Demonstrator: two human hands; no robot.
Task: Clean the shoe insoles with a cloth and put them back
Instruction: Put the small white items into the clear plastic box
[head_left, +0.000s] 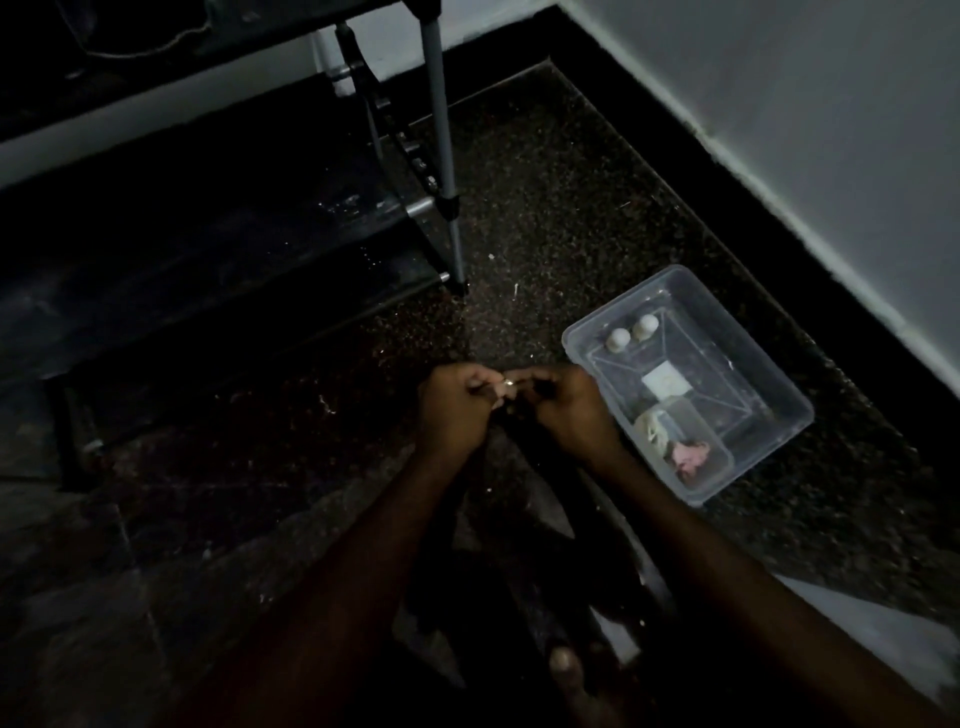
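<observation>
My left hand (452, 410) and my right hand (569, 410) meet low over the dark speckled floor, fingers curled and nearly touching. Both pinch a dark object (501, 441) that hangs down between my wrists. The light is too dim to tell whether it is an insole or a shoe. A pale crumpled cloth (657, 426) lies in a clear plastic tub (779, 395) just right of my right hand, with a pinkish rag (691, 453) beside it.
Two small white bottles (631, 332) stand at the tub's far end. A black shoe rack with grey metal legs (441, 171) fills the left and back. A white wall with a dark skirting (779, 171) runs along the right.
</observation>
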